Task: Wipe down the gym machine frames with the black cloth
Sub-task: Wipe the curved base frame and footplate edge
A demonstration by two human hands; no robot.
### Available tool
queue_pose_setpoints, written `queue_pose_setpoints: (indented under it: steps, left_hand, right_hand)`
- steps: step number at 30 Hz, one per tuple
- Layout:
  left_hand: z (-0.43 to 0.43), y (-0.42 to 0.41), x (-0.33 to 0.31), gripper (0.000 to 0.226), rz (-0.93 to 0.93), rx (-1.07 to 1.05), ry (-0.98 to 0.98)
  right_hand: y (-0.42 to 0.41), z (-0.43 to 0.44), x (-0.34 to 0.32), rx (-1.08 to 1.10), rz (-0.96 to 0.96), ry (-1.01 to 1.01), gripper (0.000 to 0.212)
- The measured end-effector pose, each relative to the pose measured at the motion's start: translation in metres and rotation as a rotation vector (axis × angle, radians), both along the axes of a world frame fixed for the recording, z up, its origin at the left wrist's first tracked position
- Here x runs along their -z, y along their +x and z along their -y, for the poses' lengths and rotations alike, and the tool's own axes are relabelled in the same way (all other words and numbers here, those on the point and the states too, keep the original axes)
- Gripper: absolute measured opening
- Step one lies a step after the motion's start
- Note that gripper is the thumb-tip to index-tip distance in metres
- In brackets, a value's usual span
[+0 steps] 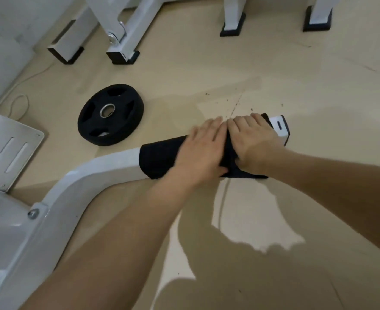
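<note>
A black cloth point(157, 158) is draped over the low white frame leg point(108, 167) of a gym machine, close to its capped end point(280, 128). My left hand point(203, 151) lies flat on the cloth, fingers straight and pointing away from me. Right beside it, my right hand point(257, 143) presses the cloth's right part onto the leg, fingers laid over the top and thumb against a bunched fold. The two hands touch at the fingers. The left hand is motion-blurred.
A black weight plate point(110, 115) lies flat on the tan floor left of the leg. White machine legs with black feet point(123, 55) point(232, 30) stand at the back. A perforated white footplate point(9, 148) and a thin cable point(21, 101) are at the left.
</note>
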State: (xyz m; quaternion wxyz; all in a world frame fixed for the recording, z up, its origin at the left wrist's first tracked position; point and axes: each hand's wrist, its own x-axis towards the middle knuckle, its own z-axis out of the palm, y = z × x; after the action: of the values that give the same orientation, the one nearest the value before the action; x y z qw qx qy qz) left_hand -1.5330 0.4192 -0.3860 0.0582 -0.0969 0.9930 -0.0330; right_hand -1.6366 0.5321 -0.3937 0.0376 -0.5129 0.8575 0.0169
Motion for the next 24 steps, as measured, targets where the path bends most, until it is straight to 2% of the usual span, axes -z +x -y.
queue_pose_setpoints:
  steps: [1, 3, 7, 13, 17, 19, 21, 24]
  left_hand:
    - [-0.01, -0.014, 0.008, 0.103, -0.001, -0.042, 0.013]
    - [-0.018, -0.029, 0.021, 0.091, -0.124, -0.102, 0.014]
    - [0.014, -0.004, 0.031, 0.072, -0.3, -0.065, -0.101]
    - [0.11, 0.091, 0.019, 0.075, -0.162, -0.238, -0.089]
    - [0.135, 0.112, 0.011, 0.071, -0.116, -0.27, -0.05]
    - [0.128, 0.102, 0.009, 0.069, -0.112, -0.265, -0.036]
    - [0.103, 0.075, 0.012, 0.068, -0.116, -0.205, -0.049]
    - [0.033, 0.007, 0.025, 0.062, -0.172, -0.146, -0.09]
  right_hand:
    - [0.0, -0.002, 0.002, 0.008, 0.008, -0.043, 0.083]
    - [-0.005, -0.009, 0.001, 0.036, 0.063, -0.068, 0.09]
    - [-0.014, -0.018, -0.003, 0.016, 0.1, -0.037, 0.092]
    - [0.021, 0.007, 0.0, -0.098, 0.026, 0.026, 0.082]
    - [0.029, 0.035, -0.004, -0.136, 0.067, 0.036, 0.082]
    - [0.029, 0.041, -0.008, -0.137, 0.167, 0.013, 0.087]
    - [0.025, 0.042, -0.011, -0.098, 0.368, -0.099, 0.083]
    - [0.017, 0.042, -0.019, 0.169, 0.845, -0.456, 0.051]
